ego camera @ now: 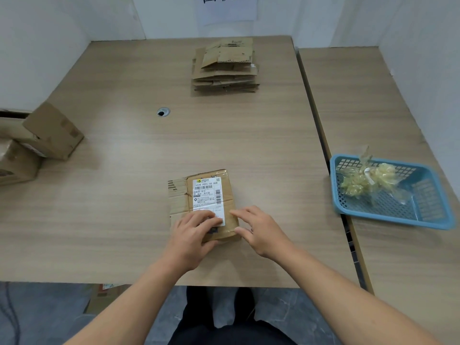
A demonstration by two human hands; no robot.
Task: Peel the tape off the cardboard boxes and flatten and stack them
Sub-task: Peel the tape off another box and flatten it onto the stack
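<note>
A small cardboard box with a white shipping label lies flat on the wooden table near the front edge, one flap spread to its left. My left hand rests on the box's near end, fingers laid over the label's lower corner. My right hand touches the box's near right edge with its fingers stretched out. A stack of flattened cardboard boxes sits at the far middle of the table. Clear tape still shows on the box's far end.
Two unflattened boxes stand at the table's left edge. A blue plastic basket with crumpled peeled tape sits on the adjoining table to the right. A cable hole lies mid-table. Another box lies on the floor below.
</note>
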